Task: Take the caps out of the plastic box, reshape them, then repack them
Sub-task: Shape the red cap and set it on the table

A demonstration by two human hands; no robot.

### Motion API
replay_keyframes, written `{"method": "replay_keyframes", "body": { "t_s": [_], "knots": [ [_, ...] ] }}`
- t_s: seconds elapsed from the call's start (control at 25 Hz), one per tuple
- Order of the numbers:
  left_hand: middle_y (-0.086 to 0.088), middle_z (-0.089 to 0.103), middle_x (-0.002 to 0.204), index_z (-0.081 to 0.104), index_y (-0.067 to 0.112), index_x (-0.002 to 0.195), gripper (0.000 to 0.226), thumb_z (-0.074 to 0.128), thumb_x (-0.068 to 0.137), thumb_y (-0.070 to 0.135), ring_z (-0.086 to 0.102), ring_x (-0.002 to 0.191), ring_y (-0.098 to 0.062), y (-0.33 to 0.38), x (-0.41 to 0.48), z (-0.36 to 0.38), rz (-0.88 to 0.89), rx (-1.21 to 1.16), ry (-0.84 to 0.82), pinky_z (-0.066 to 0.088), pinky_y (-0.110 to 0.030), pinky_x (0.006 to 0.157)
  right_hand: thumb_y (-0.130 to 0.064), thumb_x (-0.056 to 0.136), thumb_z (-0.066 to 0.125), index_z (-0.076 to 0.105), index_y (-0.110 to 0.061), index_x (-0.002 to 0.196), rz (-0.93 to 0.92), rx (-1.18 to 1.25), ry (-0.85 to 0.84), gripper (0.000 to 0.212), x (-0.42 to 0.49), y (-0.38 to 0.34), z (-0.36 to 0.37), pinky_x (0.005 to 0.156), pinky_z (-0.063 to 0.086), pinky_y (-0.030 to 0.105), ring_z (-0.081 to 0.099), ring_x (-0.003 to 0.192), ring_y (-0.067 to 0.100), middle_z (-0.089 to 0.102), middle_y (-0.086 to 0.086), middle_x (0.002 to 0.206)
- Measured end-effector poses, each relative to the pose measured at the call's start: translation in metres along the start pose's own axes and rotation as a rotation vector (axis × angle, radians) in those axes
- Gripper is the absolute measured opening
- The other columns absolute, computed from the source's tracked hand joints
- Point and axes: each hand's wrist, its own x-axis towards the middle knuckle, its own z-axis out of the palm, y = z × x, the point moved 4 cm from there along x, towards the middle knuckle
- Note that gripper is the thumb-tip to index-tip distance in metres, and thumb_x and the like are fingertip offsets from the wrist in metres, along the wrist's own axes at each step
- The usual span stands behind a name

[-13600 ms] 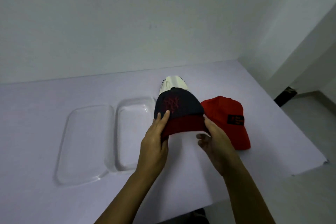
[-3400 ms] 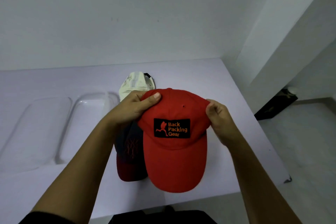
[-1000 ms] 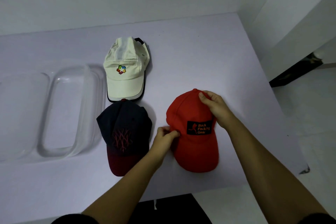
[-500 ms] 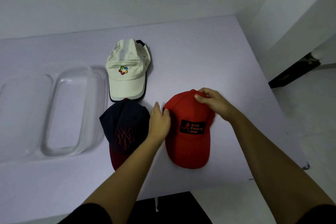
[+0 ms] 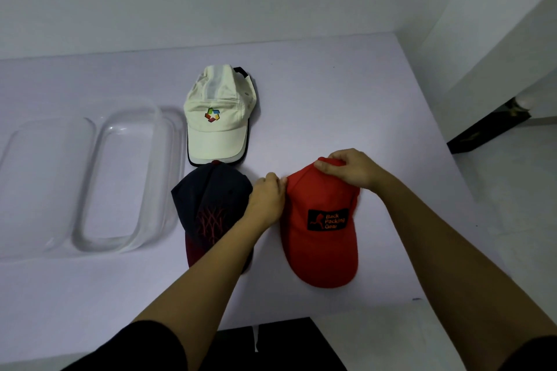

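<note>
Both forearms reach forward over the tabletop (image 5: 331, 93). The right hand (image 5: 351, 170) fingers pinch the red cap (image 5: 319, 238) crown; the left hand (image 5: 266, 197) fingers, curled together, press its side.

Bare surface (image 5: 346, 93) lies open right of the cream cap (image 5: 217, 117) and beyond the red cap (image 5: 319, 238). The left forearm (image 5: 211, 274) crosses the navy cap (image 5: 208, 208), blocking it. The clear plastic box (image 5: 120, 178) sits open, unobstructed.

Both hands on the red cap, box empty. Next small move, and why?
Probably finish pressing the red cap into shape: right hand pinches its crown, left hand holds its side. All three caps lie outside the empty plastic box, so packing comes after.
</note>
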Motion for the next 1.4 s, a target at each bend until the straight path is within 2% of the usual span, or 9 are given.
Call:
{"method": "replay_keyframes", "body": {
  "t_s": [0.12,0.24,0.4,0.52,0.64,0.84,1.04,1.24,1.4],
  "knots": [
    [-0.025,0.056,0.11,0.05,-0.005,0.106,0.028,0.032,0.099,0.015,0.054,0.092,-0.037,0.002,0.002,-0.003,0.029,0.096,0.017,0.035,-0.034,0.069,-0.055,0.087,0.049,0.066,-0.022,0.093,-0.008,-0.018,0.05,0.038,0.001,0.006,0.001,0.079,0.043,0.026,0.057,0.096,0.012,0.064,-0.006,0.1],
    [-0.02,0.062,0.107,0.055,-0.001,0.11,0.032,0.032,0.098,0.018,0.058,0.095,-0.035,0.002,0.007,-0.015,0.007,0.019,0.054,0.042,-0.036,0.076,-0.04,0.097,0.037,0.061,-0.021,0.111,0.009,0.103,0.128,0.034,-0.007,0.03,-0.012,0.094,0.041,0.028,0.052,0.11,0.011,0.058,-0.006,0.117],
    [-0.007,0.056,0.066,0.057,0.006,0.098,0.035,0.033,0.099,0.032,0.05,0.053,-0.018,0.006,0.013,-0.015,-0.108,-0.331,-0.175,0.041,-0.026,0.049,-0.03,0.101,0.032,0.058,-0.018,0.11,0.066,0.13,0.046,0.03,-0.029,0.056,-0.003,0.067,0.039,0.018,0.05,0.077,0.006,0.056,-0.009,0.09],
    [-0.004,0.05,0.062,0.051,0.012,0.099,0.023,0.034,0.1,0.028,0.043,0.049,-0.012,0.011,0.018,-0.005,-0.122,-0.368,-0.301,0.035,-0.02,0.041,-0.031,0.1,0.032,0.054,-0.019,0.08,0.043,0.184,0.112,0.032,-0.032,0.057,0.011,0.064,0.037,0.018,0.046,0.063,-0.003,0.051,-0.012,0.069],
    [-0.006,0.051,0.065,0.047,0.013,0.1,0.02,0.034,0.099,0.028,0.045,0.052,-0.014,0.005,0.026,-0.008,-0.132,-0.369,-0.245,0.037,-0.023,0.044,-0.036,0.099,0.035,0.044,-0.015,0.071,0.036,0.272,0.194,0.036,-0.028,0.058,0.015,0.059,0.034,0.019,0.04,0.055,0.001,0.042,-0.012,0.06],
    [-0.007,0.054,0.062,0.048,0.014,0.096,0.019,0.033,0.098,0.026,0.047,0.049,-0.018,0.002,0.03,-0.011,-0.098,-0.314,-0.168,0.036,-0.024,0.045,-0.038,0.098,0.037,0.046,-0.009,0.077,0.022,0.223,0.132,0.036,-0.021,0.063,0.019,0.066,0.033,0.029,0.037,0.068,0.013,0.04,0.003,0.073],
    [-0.005,0.055,0.059,0.06,0.009,0.1,0.026,0.04,0.097,0.026,0.048,0.048,-0.016,0.005,0.032,-0.016,-0.093,-0.289,-0.121,0.038,-0.023,0.046,-0.032,0.097,0.043,0.059,-0.016,0.087,0.076,0.306,0.141,0.026,-0.02,0.063,0.01,0.058,0.037,0.012,0.047,0.052,-0.006,0.049,-0.019,0.059],
    [-0.007,0.059,0.064,0.064,0.007,0.109,0.031,0.044,0.096,0.026,0.052,0.051,-0.015,0.012,0.028,-0.028,-0.052,-0.219,-0.093,0.044,-0.023,0.049,-0.032,0.092,0.053,0.065,-0.016,0.103,0.044,0.235,0.268,0.022,-0.014,0.05,-0.002,0.091,0.042,0.025,0.055,0.099,0.01,0.065,-0.003,0.103],
    [-0.008,0.063,0.079,0.065,0.014,0.109,0.026,0.047,0.094,0.025,0.057,0.052,-0.015,0.031,0.026,-0.078,0.082,-0.182,0.044,0.046,-0.019,0.049,-0.035,0.093,0.05,0.059,-0.015,0.122,-0.034,0.08,0.348,0.036,-0.017,0.019,-0.021,0.088,0.037,0.024,0.053,0.104,0.012,0.06,0.002,0.124]
  ]
}}
